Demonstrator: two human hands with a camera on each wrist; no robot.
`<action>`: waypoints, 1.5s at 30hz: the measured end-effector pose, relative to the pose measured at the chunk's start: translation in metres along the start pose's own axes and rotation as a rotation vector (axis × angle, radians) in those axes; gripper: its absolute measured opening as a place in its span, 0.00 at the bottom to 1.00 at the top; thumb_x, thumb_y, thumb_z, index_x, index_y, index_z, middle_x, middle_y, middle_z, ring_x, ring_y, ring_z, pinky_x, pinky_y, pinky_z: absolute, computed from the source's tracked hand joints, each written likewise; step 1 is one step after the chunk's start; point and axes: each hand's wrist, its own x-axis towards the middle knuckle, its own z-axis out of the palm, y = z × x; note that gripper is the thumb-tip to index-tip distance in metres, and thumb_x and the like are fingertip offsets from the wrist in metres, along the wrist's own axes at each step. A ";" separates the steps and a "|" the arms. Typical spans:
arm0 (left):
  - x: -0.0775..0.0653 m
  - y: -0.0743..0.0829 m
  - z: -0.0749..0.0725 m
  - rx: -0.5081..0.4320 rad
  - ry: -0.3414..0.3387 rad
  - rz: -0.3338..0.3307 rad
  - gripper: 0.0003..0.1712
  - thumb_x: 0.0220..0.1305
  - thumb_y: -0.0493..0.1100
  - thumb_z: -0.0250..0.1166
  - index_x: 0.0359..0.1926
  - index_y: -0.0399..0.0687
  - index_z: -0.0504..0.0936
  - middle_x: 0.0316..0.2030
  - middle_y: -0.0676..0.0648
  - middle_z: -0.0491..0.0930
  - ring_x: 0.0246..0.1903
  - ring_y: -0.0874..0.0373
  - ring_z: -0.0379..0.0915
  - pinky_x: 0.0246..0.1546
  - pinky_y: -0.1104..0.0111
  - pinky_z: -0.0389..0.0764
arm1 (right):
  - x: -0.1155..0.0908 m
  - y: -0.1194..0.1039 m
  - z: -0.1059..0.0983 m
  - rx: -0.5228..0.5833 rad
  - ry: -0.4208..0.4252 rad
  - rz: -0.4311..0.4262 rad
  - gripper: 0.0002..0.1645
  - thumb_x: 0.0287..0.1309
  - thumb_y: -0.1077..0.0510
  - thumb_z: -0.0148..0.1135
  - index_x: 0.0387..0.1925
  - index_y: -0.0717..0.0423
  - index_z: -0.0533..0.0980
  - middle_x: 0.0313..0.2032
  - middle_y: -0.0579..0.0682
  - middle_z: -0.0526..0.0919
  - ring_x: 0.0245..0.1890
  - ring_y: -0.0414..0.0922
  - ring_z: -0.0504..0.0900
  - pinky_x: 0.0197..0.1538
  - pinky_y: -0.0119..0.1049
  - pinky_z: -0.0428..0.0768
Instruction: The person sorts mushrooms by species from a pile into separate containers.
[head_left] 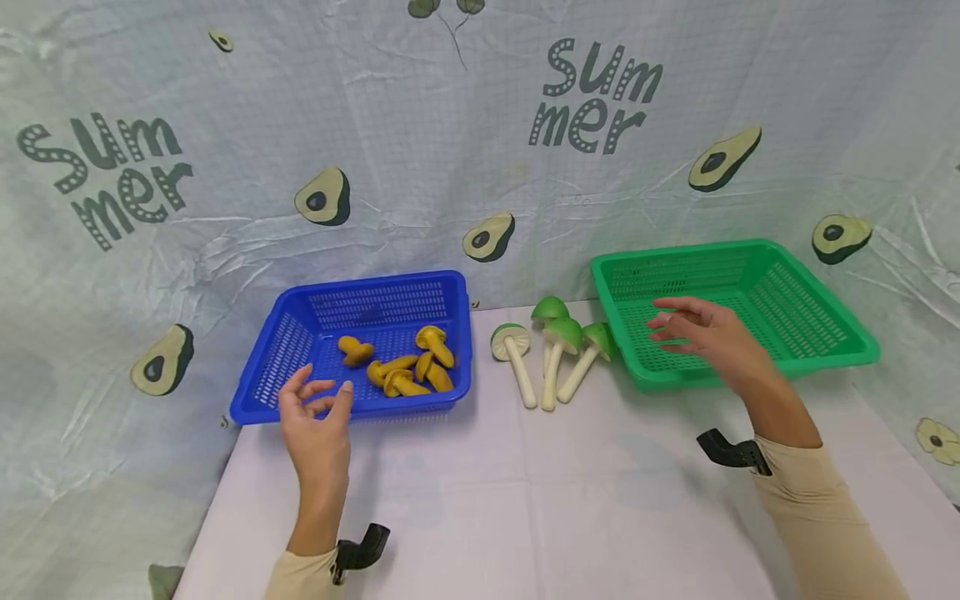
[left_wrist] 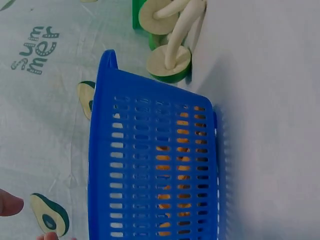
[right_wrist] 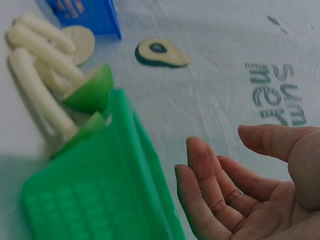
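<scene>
My left hand (head_left: 317, 425) hovers over the front left edge of a blue plastic basket (head_left: 459, 333), fingers loosely bent and nothing held. Inside that basket lie several yellow-brown toy mushrooms (head_left: 403, 383). Over the left part of a green plastic basket (head_left: 813, 321) hangs my right hand (head_left: 701, 333), palm facing inward, fingers relaxed and thumb apart in the right wrist view. Between the two baskets, several green-capped toy mushrooms (head_left: 562, 337) with long white stems lie close together. The rightmost one (head_left: 597, 340) has its cap right at the green basket's side.
A white-covered table (head_left: 480, 492) carries both baskets. Behind it hangs a pale cloth (head_left: 412, 125) printed with avocados and lettering. Each wrist wears a black camera mount, such as the one on the right wrist (head_left: 731, 452).
</scene>
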 end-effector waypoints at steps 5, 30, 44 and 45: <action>-0.002 0.007 0.015 0.004 -0.081 0.040 0.32 0.68 0.41 0.68 0.69 0.48 0.66 0.48 0.51 0.73 0.43 0.58 0.73 0.32 0.79 0.77 | -0.021 0.019 -0.022 0.059 0.033 -0.014 0.20 0.77 0.53 0.52 0.65 0.49 0.71 0.47 0.41 0.85 0.46 0.38 0.87 0.50 0.31 0.83; -0.017 0.020 0.074 -0.135 -0.340 0.090 0.31 0.64 0.34 0.69 0.66 0.47 0.71 0.51 0.44 0.76 0.45 0.54 0.77 0.37 0.76 0.78 | -0.084 0.059 -0.034 0.306 0.700 0.229 0.42 0.66 0.60 0.66 0.74 0.57 0.57 0.37 0.45 0.71 0.24 0.31 0.86 0.33 0.21 0.81; -0.045 0.022 0.110 -0.140 -0.458 0.160 0.29 0.65 0.37 0.70 0.65 0.52 0.73 0.50 0.46 0.79 0.47 0.56 0.80 0.42 0.64 0.82 | -0.071 0.069 -0.018 0.683 0.914 0.142 0.62 0.56 0.73 0.69 0.78 0.43 0.40 0.50 0.46 0.58 0.27 0.39 0.86 0.38 0.27 0.85; -0.047 0.021 0.113 -0.138 -0.469 0.164 0.29 0.65 0.37 0.70 0.65 0.52 0.73 0.50 0.46 0.79 0.47 0.56 0.80 0.43 0.63 0.82 | -0.071 0.069 -0.018 0.696 0.918 0.130 0.63 0.56 0.74 0.69 0.78 0.42 0.40 0.51 0.46 0.58 0.27 0.40 0.87 0.38 0.28 0.85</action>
